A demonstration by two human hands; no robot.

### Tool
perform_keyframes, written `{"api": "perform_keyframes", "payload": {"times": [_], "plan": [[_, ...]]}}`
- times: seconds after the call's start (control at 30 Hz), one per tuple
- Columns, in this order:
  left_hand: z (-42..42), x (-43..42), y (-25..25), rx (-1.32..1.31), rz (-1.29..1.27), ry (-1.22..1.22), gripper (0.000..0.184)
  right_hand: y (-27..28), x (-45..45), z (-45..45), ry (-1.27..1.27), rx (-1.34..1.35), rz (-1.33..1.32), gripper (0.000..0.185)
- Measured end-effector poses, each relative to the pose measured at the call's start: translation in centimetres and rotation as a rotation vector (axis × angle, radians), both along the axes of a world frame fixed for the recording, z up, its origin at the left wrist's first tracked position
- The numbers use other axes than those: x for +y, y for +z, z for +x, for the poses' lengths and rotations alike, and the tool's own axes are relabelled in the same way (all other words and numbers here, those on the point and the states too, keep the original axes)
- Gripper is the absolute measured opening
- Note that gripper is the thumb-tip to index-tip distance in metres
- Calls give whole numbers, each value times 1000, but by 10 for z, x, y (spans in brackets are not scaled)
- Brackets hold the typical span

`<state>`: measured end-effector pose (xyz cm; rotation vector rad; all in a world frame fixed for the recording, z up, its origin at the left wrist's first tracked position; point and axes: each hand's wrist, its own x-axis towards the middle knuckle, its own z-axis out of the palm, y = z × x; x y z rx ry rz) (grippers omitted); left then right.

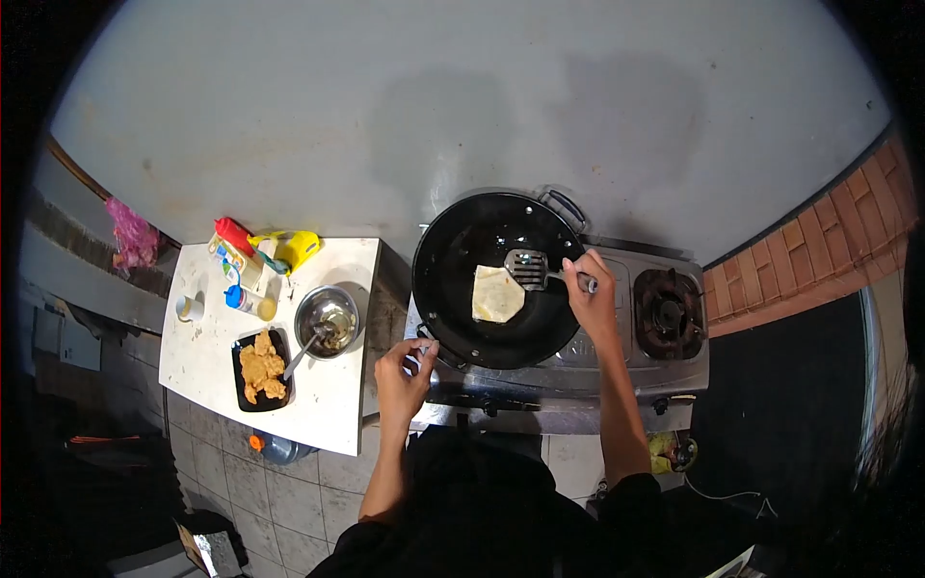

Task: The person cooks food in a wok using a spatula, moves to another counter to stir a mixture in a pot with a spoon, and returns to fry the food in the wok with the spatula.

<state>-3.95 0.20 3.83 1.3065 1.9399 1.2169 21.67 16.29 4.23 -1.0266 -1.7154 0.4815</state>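
Note:
A black wok [462, 217] sits on the stove, tilted a little toward the left. Inside it lies a pale, folded flatbread [497, 295] with slightly browned patches. My right hand [590, 289] is closed around the handle of a slotted metal spatula [527, 268], whose head touches or overlaps the flatbread's upper right edge. At the wok's lower left rim, my left hand [405, 374] is closed on the near side handle, with its fingers and thumb pinched together; most of that handle is hidden. The wok's far handle [566, 206] sticks out at the upper right.
Right of the wok is a bare burner [667, 314] on the steel stove [540, 390]. A white table [328, 414] at left carries a metal bowl [326, 323] with a spoon, a black tray [255, 405] of fried food, and several bottles. A grey wall stands behind.

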Motion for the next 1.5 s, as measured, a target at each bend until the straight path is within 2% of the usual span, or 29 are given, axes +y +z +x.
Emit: {"api": "perform_keyframes", "payload": {"times": [0.07,0.17,0.3,0.4,0.47,0.7,0.9,1.17,1.5], "plan": [[0,-1,0,-3,14,-1,17,-2,1,4,-6,-12,-17,28],[0,0,2,19,31,-10,17,-26,9,12,-37,146,-259,33],[2,1,2,14,8,-13,17,-26,7,14,-30,189,-333,31],[3,0,5,18,22,-22,17,-16,4,13,-24,184,-193,27],[3,0,4,-9,4,-18,16,-2,0,13,-62,18,18,22],[4,1,3,4,-11,-20,17,26,-9,8,-101,-32,78,20],[7,-1,5,19,-8,-9,17,28,0,3,62,-35,86,15],[11,-4,4,-21,-38,18,17,20,33,-5,347,-33,-31,13],[24,-9,-2,1,-19,119,18,3,62,15,433,-41,-187,12]]}}
